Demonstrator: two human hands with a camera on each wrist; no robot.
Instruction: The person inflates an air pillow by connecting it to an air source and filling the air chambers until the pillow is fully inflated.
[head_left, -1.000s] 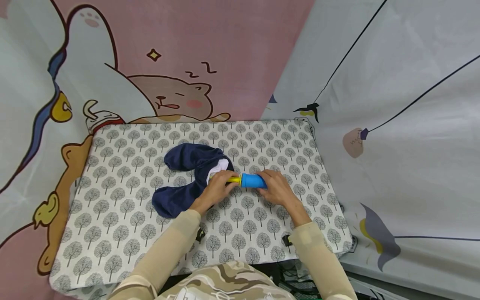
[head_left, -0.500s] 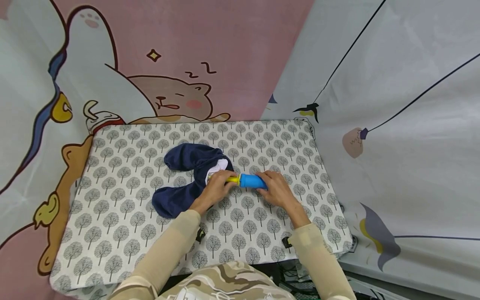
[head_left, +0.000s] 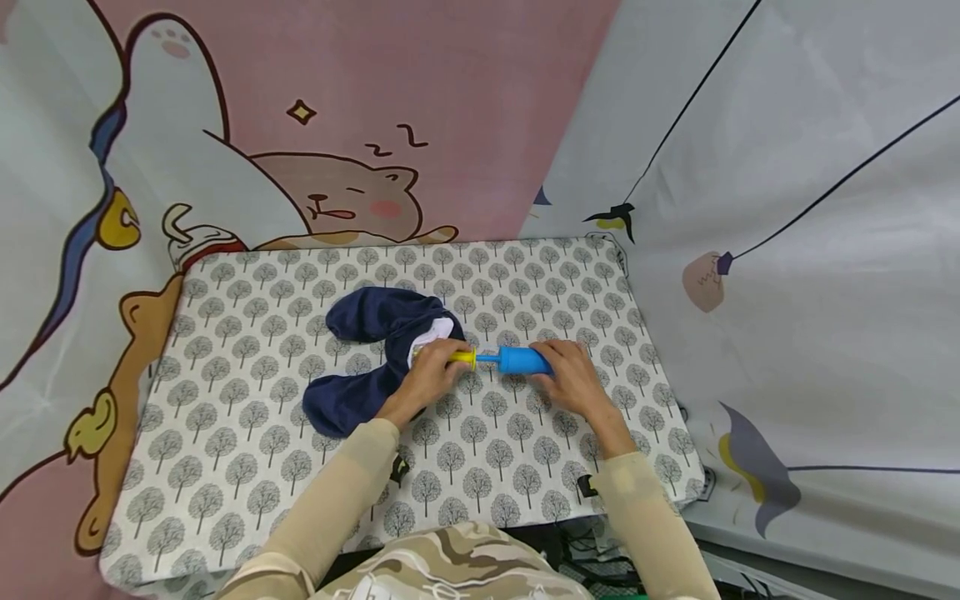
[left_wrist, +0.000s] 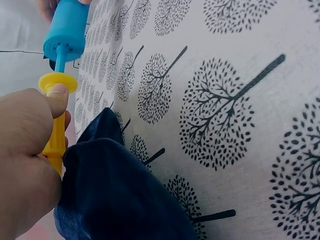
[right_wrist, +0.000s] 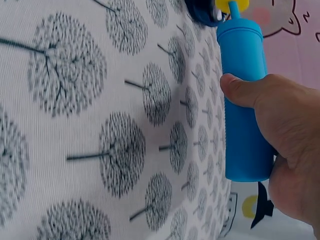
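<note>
Blue and yellow, a slim pump (head_left: 523,361) is held over the middle of the bench (head_left: 525,467), its long axis running left to right, nearly parallel to the far edge. The yellow handle (left_wrist: 57,135) points left and the blue barrel (right_wrist: 242,135) right, with a thin blue rod (head_left: 487,358) showing between the 2. The left hand (head_left: 431,371) grips the handle, its thumb up against the round flange (left_wrist: 57,80); the right hand (head_left: 573,375) is wrapped round the barrel.

Just beside the left hand lies a navy U-shaped pillow (head_left: 378,315), its 2 rounded arms pointing left and a white patch (head_left: 438,330) near the left fingers (whether the hand touches the fabric, I cannot tell). The bench wears a pale cloth printed with rows of dark trees. Behind it rises a pink wall (head_left: 487,100) with a sleeping bear (head_left: 360,196) drawn low on it; to the right, a pale grey wall (head_left: 840,333) carries a printed bulb (head_left: 705,282) on a dark line.
</note>
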